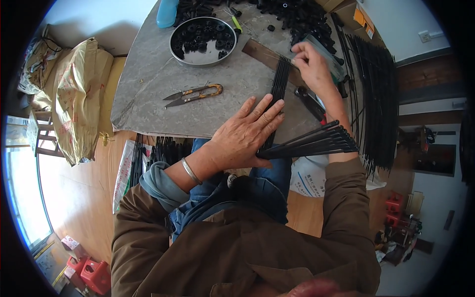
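Observation:
My left hand, a metal bangle at its wrist, lies flat with fingers stretched over a row of thin black rods on the table. Under the palm the rods bend back, and their other ends fan out to the right, below my right forearm. At the far tips of the row, my right hand is closed in a pinch; what is between its fingertips is too small to make out. A flat brown strip passes beneath the tips. Thread snips lie to the left, and a tool with a black and red handle lies right of the rods.
A round metal pan of small black parts stands on the grey table. More black parts are heaped at the back, beside a clear plastic box. Long black rods are stacked at the right. Brown sacks stand left.

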`<state>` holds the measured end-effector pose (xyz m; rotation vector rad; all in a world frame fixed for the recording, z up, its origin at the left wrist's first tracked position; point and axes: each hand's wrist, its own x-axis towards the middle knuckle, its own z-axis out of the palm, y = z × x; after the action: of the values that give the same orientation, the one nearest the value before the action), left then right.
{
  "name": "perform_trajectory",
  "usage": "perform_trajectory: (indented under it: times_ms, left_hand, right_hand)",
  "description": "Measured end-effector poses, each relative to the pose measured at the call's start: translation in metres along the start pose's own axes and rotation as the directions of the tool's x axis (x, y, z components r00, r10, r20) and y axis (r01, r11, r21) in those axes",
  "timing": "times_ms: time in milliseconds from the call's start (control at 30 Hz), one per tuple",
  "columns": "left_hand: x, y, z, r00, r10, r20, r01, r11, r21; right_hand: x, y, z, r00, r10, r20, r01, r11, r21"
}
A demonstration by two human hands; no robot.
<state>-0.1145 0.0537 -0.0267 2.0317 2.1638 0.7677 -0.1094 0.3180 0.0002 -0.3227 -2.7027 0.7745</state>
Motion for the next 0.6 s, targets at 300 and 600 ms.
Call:
perform_trajectory:
  times_ms: [300, 600]
  left_hand:
    - [-0.004, 0.000, 0.002, 0.999, 0.004, -0.044, -0.002, 0.999, 0.045]
    - [-0.005, 0.016, -0.067, 0.941, 0.211, -0.266, -0.250, 0.960, -0.124]
  right_hand:
    - [-0.044, -0.049, 0.000, 0.808, -0.569, 0.149, 0.574, 0.707, -0.414]
    - [-0.065, -0.061, 0.002, 0.814, -0.534, 0.230, 0.581, 0.744, -0.328]
